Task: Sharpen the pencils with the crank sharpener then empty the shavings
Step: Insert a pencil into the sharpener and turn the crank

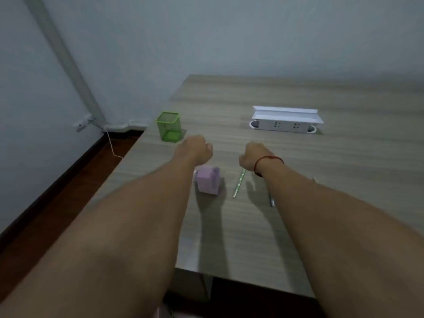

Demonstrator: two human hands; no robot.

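Observation:
A small lilac crank sharpener (208,181) stands on the wooden table (321,175), just below my left wrist. A green patterned pencil (239,184) lies to its right, pointing away from me. A second, darker pencil (271,199) shows partly beside my right forearm. My left hand (196,148) hovers above the table beyond the sharpener, fingers curled, holding nothing. My right hand (252,158), a red string round its wrist, hovers over the far end of the green pencil, fingers curled under and empty.
A green mesh pen cup (168,129) stands near the table's left edge. A white socket box (284,124) with its lid raised sits set into the table at the back right. The wall and a cable (112,145) lie left of the table.

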